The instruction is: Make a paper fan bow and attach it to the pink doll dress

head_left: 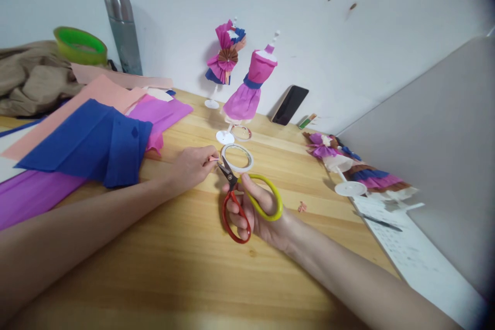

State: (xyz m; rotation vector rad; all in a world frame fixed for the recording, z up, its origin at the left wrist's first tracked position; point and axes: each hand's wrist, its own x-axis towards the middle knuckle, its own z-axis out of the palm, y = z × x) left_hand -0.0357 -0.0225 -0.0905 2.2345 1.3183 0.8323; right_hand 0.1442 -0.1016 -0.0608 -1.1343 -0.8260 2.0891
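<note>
My left hand (189, 167) is closed in a pinch on a small pink piece of paper (212, 159), most of it hidden by the fingers. Close by on its right, my right hand (255, 206) grips scissors (231, 178) with one yellow and one red handle loop. Their dark blades are parted and point at the pink piece. Just behind the blades lies a roll of white tape (247, 166) on the wooden table. Beyond the roll stands a small dress form (251, 82) in a pink and purple paper dress with a blue waistband.
Blue crepe paper (88, 139) with pink and purple sheets covers the left. A second dressed form (222, 59), a phone (291, 105) and a bottle (126, 36) stand along the wall. Another dressed form (377, 178) lies at right, near a pen (381, 222). Pink scraps (302, 207) lie beside my right forearm.
</note>
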